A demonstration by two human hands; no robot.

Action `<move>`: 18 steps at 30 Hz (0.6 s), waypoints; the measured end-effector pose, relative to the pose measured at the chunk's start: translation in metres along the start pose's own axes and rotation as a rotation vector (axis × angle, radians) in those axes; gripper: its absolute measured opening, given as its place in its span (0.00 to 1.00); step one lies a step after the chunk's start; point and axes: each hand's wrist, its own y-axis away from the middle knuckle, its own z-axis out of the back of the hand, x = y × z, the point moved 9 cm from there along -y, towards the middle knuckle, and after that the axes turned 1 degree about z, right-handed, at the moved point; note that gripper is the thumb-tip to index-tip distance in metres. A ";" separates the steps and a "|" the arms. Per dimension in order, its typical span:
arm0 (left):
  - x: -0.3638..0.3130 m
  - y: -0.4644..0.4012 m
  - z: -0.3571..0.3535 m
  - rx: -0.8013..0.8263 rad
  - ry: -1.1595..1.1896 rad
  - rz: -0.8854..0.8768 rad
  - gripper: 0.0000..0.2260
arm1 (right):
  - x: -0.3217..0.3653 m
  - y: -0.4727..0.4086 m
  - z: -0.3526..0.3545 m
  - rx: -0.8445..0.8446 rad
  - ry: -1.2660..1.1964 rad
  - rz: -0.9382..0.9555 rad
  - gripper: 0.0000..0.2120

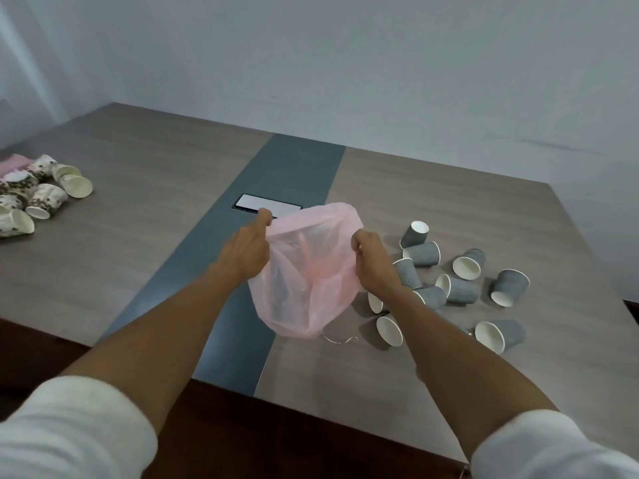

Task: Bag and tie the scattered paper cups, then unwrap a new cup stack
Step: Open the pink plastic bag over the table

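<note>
Head view looks down on a wood-grain bench [155,243] with a dark grey strip running down its middle; both hands hold a thin, translucent pink bag [304,285] up over that strip, its mouth spread between them. Left hand [247,248] pinches the bag's rim on the left side, fingers curled into the plastic; right hand [371,262] grips the rim on the right in the same way; the bag's bottom hangs to just above the bench surface, and nothing can be made out inside it. Grey ribbed paper cups [460,288] lie scattered on the bench just right of the bag, most tipped on their sides with white insides showing; a thin loose string [339,339] lies by the bag's lower edge. Floral-patterned cups [41,195] sit in a heap at the far left, well apart; a dark phone [268,206] lies flat on the grey strip beyond the bag.
</note>
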 end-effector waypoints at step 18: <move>-0.022 -0.027 0.016 -0.045 -0.443 0.063 0.32 | 0.010 -0.052 0.044 -0.004 0.435 -0.022 0.44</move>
